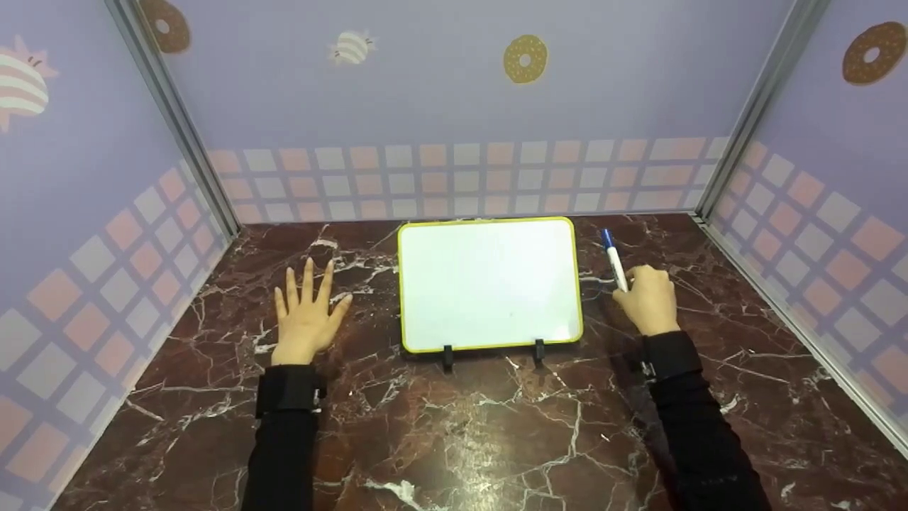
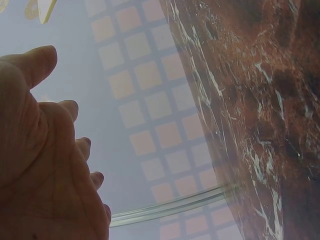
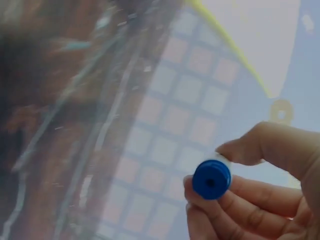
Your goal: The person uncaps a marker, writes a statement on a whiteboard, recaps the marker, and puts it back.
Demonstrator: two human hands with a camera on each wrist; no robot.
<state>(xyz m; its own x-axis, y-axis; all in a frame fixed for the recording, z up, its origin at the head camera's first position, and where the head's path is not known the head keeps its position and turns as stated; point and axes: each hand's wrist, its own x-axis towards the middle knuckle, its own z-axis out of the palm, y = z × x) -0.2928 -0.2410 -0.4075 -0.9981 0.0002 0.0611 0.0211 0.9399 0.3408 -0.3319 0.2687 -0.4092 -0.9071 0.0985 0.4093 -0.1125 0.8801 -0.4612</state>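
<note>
My right hand (image 1: 648, 300) pinches a white marker (image 1: 615, 264) with a blue cap, right of the whiteboard. In the right wrist view the marker's blue end (image 3: 211, 180) faces the camera, between thumb and curled fingers. The small whiteboard (image 1: 489, 284) has a yellow frame, leans back on two black stand feet (image 1: 447, 357), and carries only a tiny dark speck. On the left, my left hand (image 1: 305, 316) is spread with straight fingers, palm down over the table and apart from the board. Its palm (image 2: 50, 165) and fingertips show in the left wrist view.
The dark red marbled table (image 1: 454, 440) has a glossy reflection at the front. Lilac walls (image 1: 440, 92) with checks and donut pictures enclose it at the back and both sides. Metal strips (image 1: 762, 113) run up the corners.
</note>
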